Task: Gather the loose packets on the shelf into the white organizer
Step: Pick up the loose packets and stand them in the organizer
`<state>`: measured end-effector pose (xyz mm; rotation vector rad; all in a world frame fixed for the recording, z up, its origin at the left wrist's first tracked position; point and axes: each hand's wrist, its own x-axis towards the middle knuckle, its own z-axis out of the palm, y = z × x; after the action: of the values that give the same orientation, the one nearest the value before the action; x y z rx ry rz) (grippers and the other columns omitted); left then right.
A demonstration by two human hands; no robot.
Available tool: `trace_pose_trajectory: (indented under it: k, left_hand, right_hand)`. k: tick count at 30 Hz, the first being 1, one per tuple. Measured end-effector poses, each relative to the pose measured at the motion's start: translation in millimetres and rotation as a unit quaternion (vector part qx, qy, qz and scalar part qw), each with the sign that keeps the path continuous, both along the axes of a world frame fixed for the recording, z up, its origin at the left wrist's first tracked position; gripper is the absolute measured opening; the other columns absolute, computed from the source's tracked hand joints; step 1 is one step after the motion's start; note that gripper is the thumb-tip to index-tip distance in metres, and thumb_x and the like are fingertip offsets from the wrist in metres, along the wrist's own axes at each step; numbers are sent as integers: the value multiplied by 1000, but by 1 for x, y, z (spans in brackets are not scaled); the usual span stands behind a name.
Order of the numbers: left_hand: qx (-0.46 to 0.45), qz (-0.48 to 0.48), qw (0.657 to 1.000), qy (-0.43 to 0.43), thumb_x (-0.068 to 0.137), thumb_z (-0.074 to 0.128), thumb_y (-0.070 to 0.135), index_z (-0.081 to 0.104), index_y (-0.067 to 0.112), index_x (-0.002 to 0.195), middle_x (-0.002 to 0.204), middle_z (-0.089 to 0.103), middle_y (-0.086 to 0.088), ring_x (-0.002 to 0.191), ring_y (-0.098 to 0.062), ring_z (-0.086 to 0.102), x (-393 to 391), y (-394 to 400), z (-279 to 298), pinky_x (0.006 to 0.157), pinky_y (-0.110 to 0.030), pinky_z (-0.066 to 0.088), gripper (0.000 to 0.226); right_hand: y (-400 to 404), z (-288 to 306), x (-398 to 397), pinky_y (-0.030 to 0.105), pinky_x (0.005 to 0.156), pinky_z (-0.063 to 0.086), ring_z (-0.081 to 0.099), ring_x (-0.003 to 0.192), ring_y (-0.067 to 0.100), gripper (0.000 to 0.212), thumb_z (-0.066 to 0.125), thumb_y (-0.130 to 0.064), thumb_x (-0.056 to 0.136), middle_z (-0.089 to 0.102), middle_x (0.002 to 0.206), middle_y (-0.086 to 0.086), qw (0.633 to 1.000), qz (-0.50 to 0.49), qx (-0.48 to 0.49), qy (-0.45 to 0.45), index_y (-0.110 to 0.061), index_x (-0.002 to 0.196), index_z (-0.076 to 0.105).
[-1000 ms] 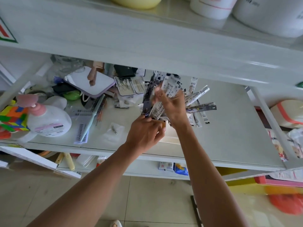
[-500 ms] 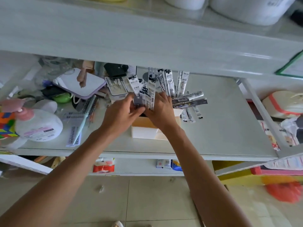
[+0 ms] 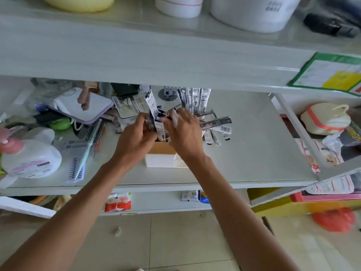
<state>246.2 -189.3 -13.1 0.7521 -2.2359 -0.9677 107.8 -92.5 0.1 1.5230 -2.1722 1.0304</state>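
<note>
Left hand [image 3: 136,136]: your fingers were closed on a few narrow packets [image 3: 156,116], just above the opening of the white organizer [image 3: 160,160].
Organizer: it stood in the middle of the shelf [image 3: 254,153], near the front edge, with a brown inner wall that showed between your two hands.
Right hand [image 3: 185,132]: it was touching the fan of packets from the right side; I cannot tell if it gripped them or only pushed them together.
Loose packets [image 3: 218,130]: some lay flat on the shelf just to the right of the organizer, still outside.
Advice for this step: I think you should square the bundle first, then lower it upright, so that no packet catches on the rim or falls over the far side.
Count: two hands, one organizer. The packets overlapped and were blurred, so an exact number is not possible; perhaps a dozen standing, and five or six lying loose.
</note>
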Motion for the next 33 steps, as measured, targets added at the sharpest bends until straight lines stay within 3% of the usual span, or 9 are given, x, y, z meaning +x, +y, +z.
trace_pose_trajectory:
  k: [3, 6, 9, 12, 15, 21, 25, 28, 33]
  left_hand:
    - [36, 4, 999, -9, 80, 67, 50, 51, 26, 115, 65, 64, -3, 52, -24, 57, 2, 2, 2, 47, -42, 47, 45]
    - [82, 11, 997, -6, 78, 81, 45, 51, 29, 123, 84, 71, 1, 64, -17, 61, 3, -2, 2, 56, -44, 55, 56]
    - [62, 21, 998, -7, 73, 81, 56, 48, 28, 129, 91, 73, -12, 65, -24, 62, 1, 0, 5, 56, -49, 57, 70]
    - [34, 25, 999, 17, 74, 74, 70, 44, 29, 138, 92, 73, -19, 65, -37, 64, 0, 3, 10, 59, -54, 59, 81]
    - [-19, 40, 998, 36, 80, 76, 59, 45, 29, 145, 85, 68, -3, 69, -23, 64, 0, 2, 16, 72, -35, 59, 78]
    - [-111, 45, 985, 122, 94, 71, 41, 74, 15, 111, 57, 46, 16, 51, -1, 44, -7, 3, 43, 51, -11, 30, 30]
    - [-127, 70, 988, 52, 97, 68, 34, 76, 10, 92, 68, 71, -1, 55, -12, 61, -11, 5, 53, 49, -32, 50, 25]
    - [-106, 87, 988, -78, 95, 69, 34, 77, 6, 97, 80, 77, -8, 55, -20, 64, -7, 2, 51, 51, -34, 53, 29]
    - [-163, 98, 978, -87, 92, 72, 42, 80, 18, 100, 56, 58, 9, 43, -13, 55, -4, 0, 63, 45, -19, 37, 26]
  right_hand:
    - [-15, -3, 11, 46, 81, 52, 64, 92, 32, 41, 51, -47, 104, 68, 95, 9, 997, 3, 76, 15, -7, 111, 57]
    - [-9, 4, -3, 41, 79, 55, 66, 86, 27, 61, 70, -56, 86, 66, 91, 3, 989, 9, 68, -133, -12, 122, 49]
    - [10, 3, -13, 34, 64, 57, 69, 80, 21, 57, 66, -64, 84, 71, 99, -1, 999, -21, 18, -45, -18, 115, 58]
    - [26, -4, -19, 29, 47, 47, 55, 54, 21, 40, 65, -62, 90, 61, 69, -8, 998, -60, 6, 11, -22, 92, 65]
    - [33, -8, -20, 27, 46, 44, 45, 44, 19, 40, 68, -64, 87, 51, 51, -9, 995, -52, 68, -49, -25, 90, 63]
    - [64, -5, -29, 27, 47, 45, 58, 47, 11, 38, 70, -59, 87, 63, 59, -6, 980, -57, -24, -191, -28, 107, 58]
    - [107, -20, -87, 29, 52, 41, 48, 53, 4, 38, 61, -53, 98, 58, 67, -3, 859, -263, -141, -417, -18, 110, 56]
    - [99, -30, -110, 20, 41, 35, 46, 50, 10, 38, 62, -47, 99, 60, 72, 2, 789, -191, -76, -579, -12, 110, 70]
    - [77, -15, -111, 21, 44, 36, 46, 42, 8, 11, 69, -5, 91, 64, 56, -1, 855, -128, -74, -497, -4, 86, 78]
